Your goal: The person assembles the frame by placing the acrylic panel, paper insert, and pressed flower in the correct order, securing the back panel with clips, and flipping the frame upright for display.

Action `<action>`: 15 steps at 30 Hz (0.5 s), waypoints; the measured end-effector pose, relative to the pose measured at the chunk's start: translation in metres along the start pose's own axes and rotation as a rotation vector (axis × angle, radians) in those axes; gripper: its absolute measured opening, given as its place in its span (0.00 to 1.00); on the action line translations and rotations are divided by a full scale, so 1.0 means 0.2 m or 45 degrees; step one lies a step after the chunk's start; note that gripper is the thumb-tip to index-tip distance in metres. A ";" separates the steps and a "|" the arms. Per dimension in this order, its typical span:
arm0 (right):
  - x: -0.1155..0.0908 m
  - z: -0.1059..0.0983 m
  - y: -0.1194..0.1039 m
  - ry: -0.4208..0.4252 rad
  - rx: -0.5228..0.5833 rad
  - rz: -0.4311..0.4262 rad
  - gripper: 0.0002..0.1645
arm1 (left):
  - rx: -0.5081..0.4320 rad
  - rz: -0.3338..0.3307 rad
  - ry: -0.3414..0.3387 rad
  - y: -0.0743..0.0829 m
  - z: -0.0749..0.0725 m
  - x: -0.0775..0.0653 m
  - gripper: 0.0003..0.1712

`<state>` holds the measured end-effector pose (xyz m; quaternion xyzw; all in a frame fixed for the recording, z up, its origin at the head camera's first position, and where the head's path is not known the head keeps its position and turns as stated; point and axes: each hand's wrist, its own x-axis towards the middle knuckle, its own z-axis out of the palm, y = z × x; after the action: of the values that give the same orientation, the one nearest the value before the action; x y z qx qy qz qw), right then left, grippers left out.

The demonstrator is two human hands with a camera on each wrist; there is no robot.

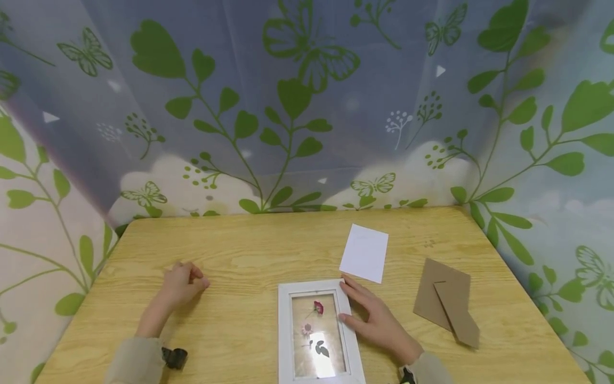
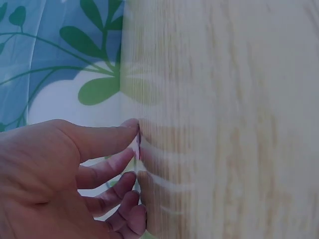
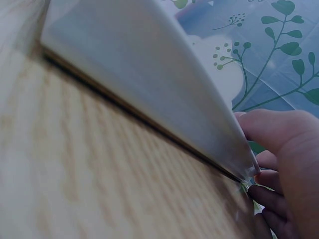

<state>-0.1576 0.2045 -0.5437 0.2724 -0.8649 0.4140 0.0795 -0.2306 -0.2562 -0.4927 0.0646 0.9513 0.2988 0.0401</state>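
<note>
A white picture frame point(image 1: 285, 330) lies near the front edge of the table, glass side up. Behind its glass show a dark pink pressed flower point(image 1: 318, 308), a pale pink one point(image 1: 307, 329) and a dark leaf sprig point(image 1: 321, 349). My right hand point(image 1: 379, 324) grips the frame's right side near the far corner, thumb along the edge; the right wrist view shows its fingers at the frame's side. Well to the left, my left hand point(image 1: 179, 285) is low over the table. Its thumb and index fingertip pinch a thin dark-pink piece point(image 2: 139, 144), seen edge-on.
A white card point(image 1: 364, 253) lies beyond the frame's far right corner. Further right, a brown backing board point(image 1: 434, 296) lies with its stand flap point(image 1: 458, 317) angled out. The wood-grain table point(image 1: 240, 250) meets a leaf-and-butterfly curtain point(image 1: 230, 176) at the back.
</note>
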 end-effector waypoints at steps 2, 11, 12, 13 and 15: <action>0.00 0.00 0.00 -0.004 0.003 0.005 0.39 | 0.004 0.005 -0.001 0.01 0.00 0.01 0.12; 0.00 0.00 0.00 -0.006 0.000 0.007 0.39 | -0.037 0.067 0.056 0.01 0.04 0.02 0.09; 0.00 0.00 0.01 -0.005 0.001 0.005 0.39 | -0.052 0.077 0.061 0.02 0.04 0.02 0.09; 0.00 0.01 0.01 -0.005 -0.001 0.004 0.39 | -0.064 0.082 0.067 0.02 0.04 0.02 0.09; 0.00 0.01 0.01 -0.010 0.001 0.004 0.39 | -0.086 0.079 0.074 0.02 0.04 0.01 0.08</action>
<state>-0.1574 0.2039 -0.5463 0.2727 -0.8654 0.4135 0.0754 -0.2312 -0.2485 -0.4977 0.0840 0.9389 0.3337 0.0053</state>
